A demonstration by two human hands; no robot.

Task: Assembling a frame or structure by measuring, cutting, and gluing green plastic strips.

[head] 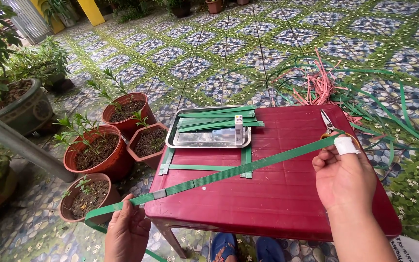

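At the far left, potted plants stand on the patterned tiled floor, just beside the corner of a dark red plastic surface. The left hand is low, at the surface's near left corner, its fingers closed around one end of a long green strap. The strap runs taut on a slant up and to the right, across the surface. Beneath it lie a few short green strap pieces, laid crosswise on the surface. Behind these sits a metal tray with more cut green strips resting across its top and a small white tube standing at its right side. Further right, the right hand, with a white bandage on one finger, pinches the strap's upper end. Just beyond it lie scissors near the surface's right edge. On the floor past them is a tangle of loose green strap and pink strips.
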